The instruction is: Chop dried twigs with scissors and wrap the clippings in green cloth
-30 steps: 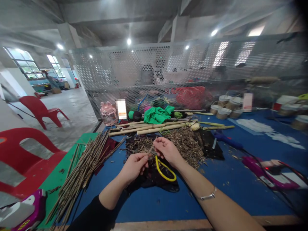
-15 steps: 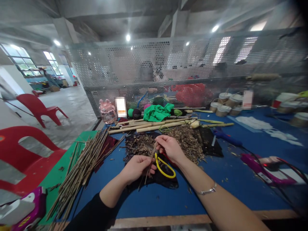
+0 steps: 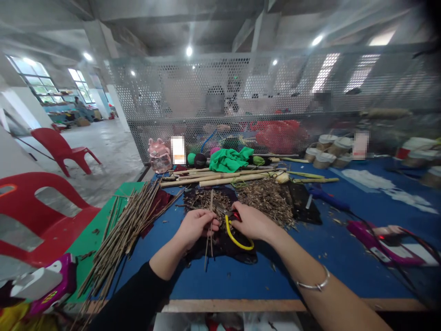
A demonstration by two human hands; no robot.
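My left hand [image 3: 197,227] is closed around a few thin dry sticks [image 3: 211,201], pinched near their middle and standing nearly upright. To its right, my right hand [image 3: 253,221] has its fingers on a pair of scissors [image 3: 240,242] with a yellow loop handle and some red by the fingers. Their blades point left towards the sticks; part of the handle is hidden by the hand. Both hands are above a dark cloth [image 3: 241,255], with a heap of short chopped stick pieces [image 3: 267,202] just behind.
A bundle of long thin sticks [image 3: 119,239] lies on the left, across a green mat [image 3: 77,276] and the blue table [image 3: 206,289]. Thick stalks [image 3: 223,180] and a green cloth [image 3: 230,160] lie behind. A blue glue gun [image 3: 329,198] and cables are on the right. A perforated screen [image 3: 186,87] borders the back.
My right hand has let go of the sticks and moved right and down onto the scissors. My left hand keeps the sticks, which now stand more upright. The view has shifted slightly.
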